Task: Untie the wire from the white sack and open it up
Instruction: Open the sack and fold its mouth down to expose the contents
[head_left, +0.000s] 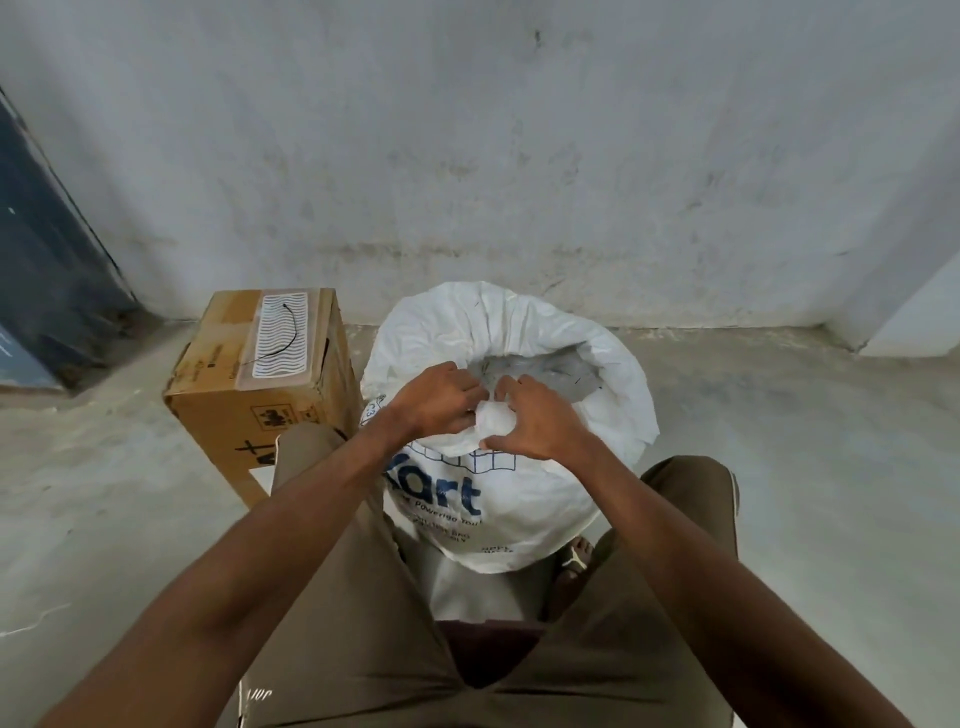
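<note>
A white woven sack (540, 499) with blue print stands on the floor between my knees, its mouth wide with the rim rolled outward. Grey contents (540, 371) show inside the opening. My left hand (439, 400) and my right hand (535, 418) sit side by side at the near rim, both gripping a bunched fold of the sack's edge. A thin dark wire (283, 332) lies curved on top of the cardboard box to the left, apart from the sack.
A brown cardboard box (260, 410) with a taped label stands directly left of the sack, touching my left knee. A stained grey wall (467, 156) runs behind. A dark panel (47, 270) leans at far left. My sandalled foot (576, 561) is beside the sack's base.
</note>
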